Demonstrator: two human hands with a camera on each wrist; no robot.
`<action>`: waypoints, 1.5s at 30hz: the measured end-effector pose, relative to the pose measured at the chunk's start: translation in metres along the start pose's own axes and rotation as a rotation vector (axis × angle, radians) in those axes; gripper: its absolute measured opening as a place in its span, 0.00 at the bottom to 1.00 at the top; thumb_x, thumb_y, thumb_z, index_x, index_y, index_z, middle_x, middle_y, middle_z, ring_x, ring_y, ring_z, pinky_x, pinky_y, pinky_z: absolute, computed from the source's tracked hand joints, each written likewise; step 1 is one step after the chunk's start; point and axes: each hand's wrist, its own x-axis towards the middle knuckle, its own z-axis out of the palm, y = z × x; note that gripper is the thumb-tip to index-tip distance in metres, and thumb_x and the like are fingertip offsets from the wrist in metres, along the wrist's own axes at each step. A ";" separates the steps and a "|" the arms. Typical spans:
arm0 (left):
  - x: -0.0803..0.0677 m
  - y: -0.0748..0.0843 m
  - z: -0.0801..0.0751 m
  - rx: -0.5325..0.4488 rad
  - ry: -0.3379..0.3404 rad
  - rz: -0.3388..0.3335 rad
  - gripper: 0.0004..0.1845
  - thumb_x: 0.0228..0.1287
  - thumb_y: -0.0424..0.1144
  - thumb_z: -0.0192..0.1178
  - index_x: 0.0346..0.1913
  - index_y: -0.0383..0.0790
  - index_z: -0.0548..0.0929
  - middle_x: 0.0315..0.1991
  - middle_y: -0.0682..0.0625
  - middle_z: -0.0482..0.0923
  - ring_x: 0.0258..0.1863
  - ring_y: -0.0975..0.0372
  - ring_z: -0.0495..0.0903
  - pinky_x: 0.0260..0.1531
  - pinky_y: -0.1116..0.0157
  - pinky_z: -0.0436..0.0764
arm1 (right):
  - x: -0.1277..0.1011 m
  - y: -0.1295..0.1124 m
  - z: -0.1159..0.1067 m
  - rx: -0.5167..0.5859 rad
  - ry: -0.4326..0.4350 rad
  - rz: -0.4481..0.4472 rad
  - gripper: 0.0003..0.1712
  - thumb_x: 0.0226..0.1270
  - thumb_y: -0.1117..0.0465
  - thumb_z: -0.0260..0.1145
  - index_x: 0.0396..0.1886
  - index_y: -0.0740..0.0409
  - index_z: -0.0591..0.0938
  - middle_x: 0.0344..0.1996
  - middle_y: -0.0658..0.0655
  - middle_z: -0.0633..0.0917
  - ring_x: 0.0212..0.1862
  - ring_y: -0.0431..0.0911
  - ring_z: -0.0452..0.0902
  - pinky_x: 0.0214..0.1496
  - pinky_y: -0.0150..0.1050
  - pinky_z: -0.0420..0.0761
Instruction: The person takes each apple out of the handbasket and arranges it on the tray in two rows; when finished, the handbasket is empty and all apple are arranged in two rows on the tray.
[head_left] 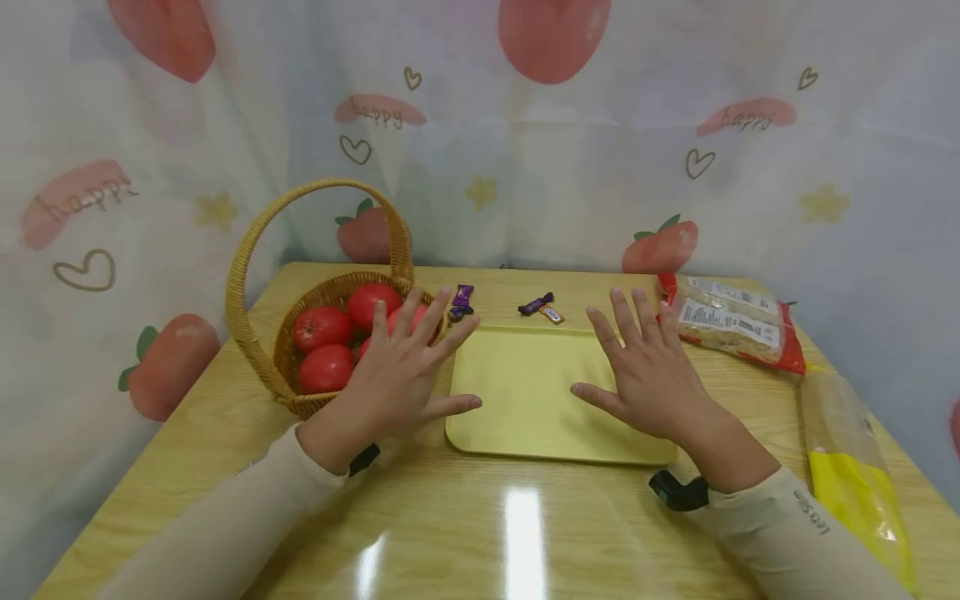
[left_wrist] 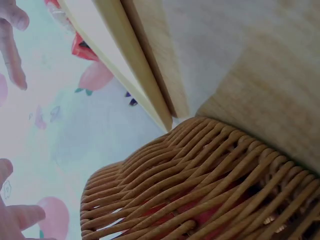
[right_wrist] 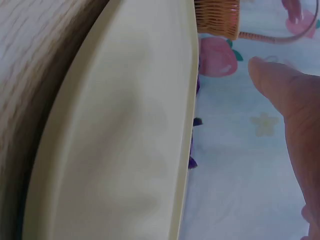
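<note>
**Both hands hovering open, nothing picked up yet**

Head view: the left hand (head_left: 397,375) is spreading its fingers wide over the near rim of the wicker basket (head_left: 258,358), its fingertips lying just above the red tomatoes (head_left: 322,329) inside; it is gripping nothing. The right hand (head_left: 645,371) is likewise splaying wide above the right part of the yellow tray (head_left: 525,392), holding nothing. Beyond the fingertips of both hands, small purple-wrapped candies (head_left: 537,305) are lying on the wooden table (head_left: 450,533); to the outer side of the right fingers sit the red-edged snack packets (head_left: 731,321) and, nearer the wrist, a yellow bag (head_left: 855,467).

Left wrist view: the woven basket wall (left_wrist: 200,185) is filling the frame right under the palm, red showing through the weave, with the tray edge (left_wrist: 125,65) past it. Fingertips (left_wrist: 12,45) are showing straight and bare.

Right wrist view: the tray (right_wrist: 125,140) is lying below the palm, one straight finger (right_wrist: 290,100) above it — apart from it, as far as I can tell.

My judgement: this looks like the starting step — hands poised, no grasp begun. The next move would call for the left fingers to be lowering and curling round one tomato without pushing the basket
</note>
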 end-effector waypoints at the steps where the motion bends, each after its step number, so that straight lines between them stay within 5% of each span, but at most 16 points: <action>1: -0.001 0.000 -0.001 0.004 0.016 0.007 0.56 0.59 0.83 0.51 0.85 0.64 0.49 0.86 0.42 0.39 0.82 0.35 0.45 0.71 0.22 0.48 | 0.001 -0.001 -0.001 0.008 -0.004 0.002 0.62 0.67 0.26 0.62 0.86 0.54 0.48 0.84 0.66 0.36 0.84 0.65 0.24 0.81 0.72 0.36; 10: -0.016 -0.003 -0.005 0.017 0.136 0.041 0.58 0.56 0.81 0.57 0.85 0.61 0.50 0.83 0.37 0.51 0.77 0.33 0.56 0.70 0.25 0.59 | 0.008 -0.009 -0.003 0.108 -0.027 -0.004 0.62 0.67 0.26 0.62 0.86 0.54 0.49 0.85 0.65 0.39 0.84 0.68 0.33 0.82 0.71 0.37; 28: -0.041 -0.007 -0.016 -0.125 0.292 0.029 0.56 0.57 0.81 0.56 0.82 0.53 0.60 0.84 0.38 0.48 0.79 0.34 0.55 0.78 0.34 0.55 | 0.013 -0.019 0.000 0.243 -0.038 -0.052 0.65 0.65 0.27 0.66 0.86 0.53 0.46 0.85 0.65 0.43 0.84 0.67 0.38 0.79 0.74 0.46; 45: -0.066 -0.013 -0.025 -0.293 0.437 -0.045 0.59 0.55 0.82 0.57 0.82 0.48 0.62 0.82 0.38 0.56 0.77 0.40 0.63 0.65 0.35 0.76 | 0.024 -0.028 0.000 0.439 -0.069 -0.076 0.63 0.65 0.30 0.68 0.87 0.46 0.45 0.85 0.61 0.43 0.84 0.63 0.39 0.80 0.72 0.48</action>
